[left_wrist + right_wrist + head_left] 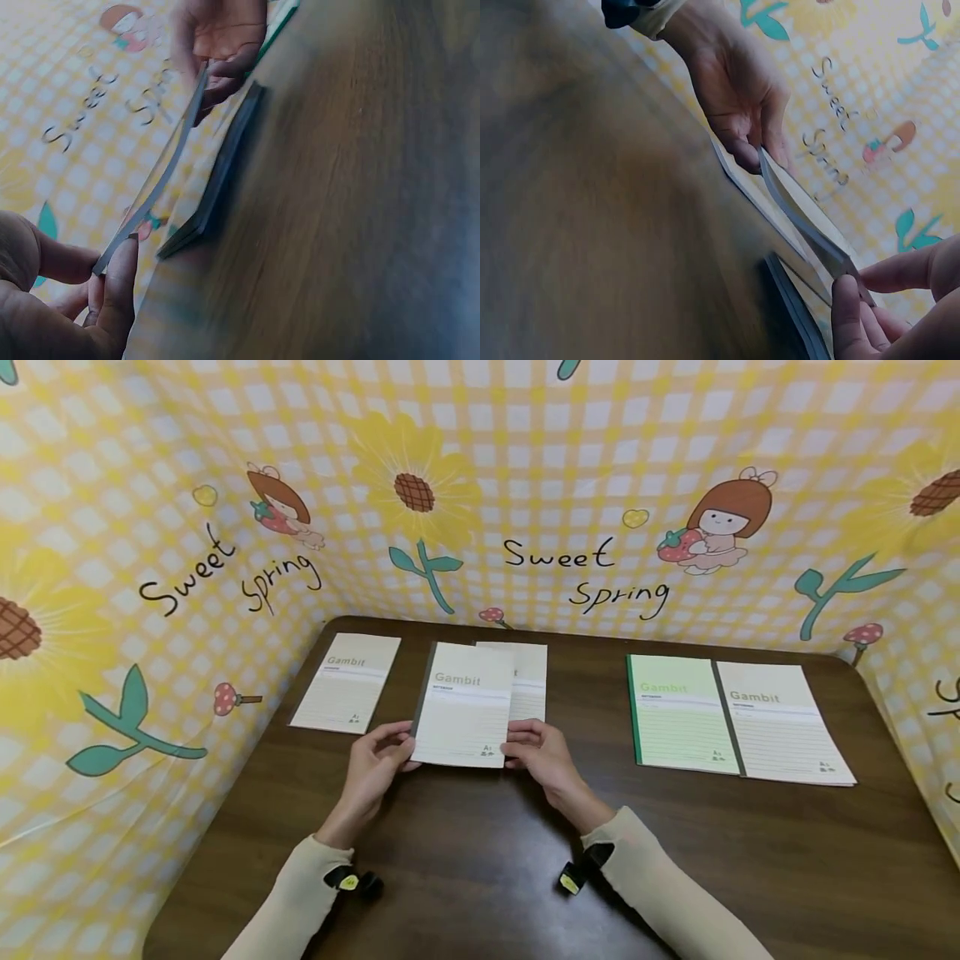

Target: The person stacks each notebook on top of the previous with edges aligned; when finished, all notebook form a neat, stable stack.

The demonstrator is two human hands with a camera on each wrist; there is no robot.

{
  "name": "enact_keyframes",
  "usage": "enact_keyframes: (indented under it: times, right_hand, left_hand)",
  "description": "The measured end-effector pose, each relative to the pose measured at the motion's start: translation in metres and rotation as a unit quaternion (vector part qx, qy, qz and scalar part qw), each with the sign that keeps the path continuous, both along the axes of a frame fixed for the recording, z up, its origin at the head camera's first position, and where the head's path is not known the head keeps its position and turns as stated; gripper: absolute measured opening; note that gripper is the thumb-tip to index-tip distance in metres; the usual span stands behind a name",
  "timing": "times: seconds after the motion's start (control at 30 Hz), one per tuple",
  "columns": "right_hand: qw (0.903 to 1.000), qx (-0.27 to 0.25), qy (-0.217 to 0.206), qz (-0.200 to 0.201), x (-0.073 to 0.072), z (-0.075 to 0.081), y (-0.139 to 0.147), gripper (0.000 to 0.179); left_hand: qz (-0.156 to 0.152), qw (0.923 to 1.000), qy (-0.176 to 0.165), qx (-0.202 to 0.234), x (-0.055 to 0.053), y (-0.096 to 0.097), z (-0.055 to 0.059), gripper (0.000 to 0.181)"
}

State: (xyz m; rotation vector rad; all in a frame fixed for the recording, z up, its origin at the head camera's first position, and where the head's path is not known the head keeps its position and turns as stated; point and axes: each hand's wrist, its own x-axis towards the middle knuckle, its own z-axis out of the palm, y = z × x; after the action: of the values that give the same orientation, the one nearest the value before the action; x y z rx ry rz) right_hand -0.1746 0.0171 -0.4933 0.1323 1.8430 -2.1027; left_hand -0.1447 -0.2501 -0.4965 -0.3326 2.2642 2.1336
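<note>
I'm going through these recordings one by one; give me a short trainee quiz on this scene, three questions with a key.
1. Multiple choice: which word is printed largest on the held notebook? A) Sweet B) Gambit C) Spring
2. True or false: in the head view, the green notebook lies left of its white neighbour.
3. Open: in the head view, where do the left hand and right hand grip?

Key: 1. B. 2. True. 3. Opposite sides, near the lower corners.

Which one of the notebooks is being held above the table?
The white notebook gripped at both sides by the left hand and right hand; the others lie on the table.
</note>
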Motion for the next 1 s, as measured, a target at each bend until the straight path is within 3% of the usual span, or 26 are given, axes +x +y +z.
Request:
enact_keyframes:
  times: [0.37,0.5,0.67,0.83,1.0]
  right_hand:
    - [0.9977,0.048,0.030,-0.036,-0.021,-0.006,0.037,0.036]
    - [0.9955,0.069,0.049,-0.044,-0.027,-0.010,0.043,0.034]
    - [0.9880,0.128,0.080,-0.034,-0.030,-0.018,0.046,0.032]
    - [0.9758,0.188,0.109,-0.026,-0.032,-0.021,0.050,0.034]
    - [0.9598,0.246,0.136,-0.014,-0.031,-0.023,0.052,0.035]
  left_hand:
    - [-0.036,0.9993,0.013,-0.005,-0.037,0.040,-0.010,0.035]
    - [-0.038,0.9986,0.018,-0.032,-0.047,0.048,-0.016,0.033]
    - [-0.030,0.9949,0.012,-0.095,-0.049,0.051,-0.020,0.032]
    - [-0.029,0.9845,0.007,-0.173,-0.050,0.054,-0.017,0.032]
    - [-0.031,0.9783,0.012,-0.205,-0.050,0.054,-0.016,0.033]
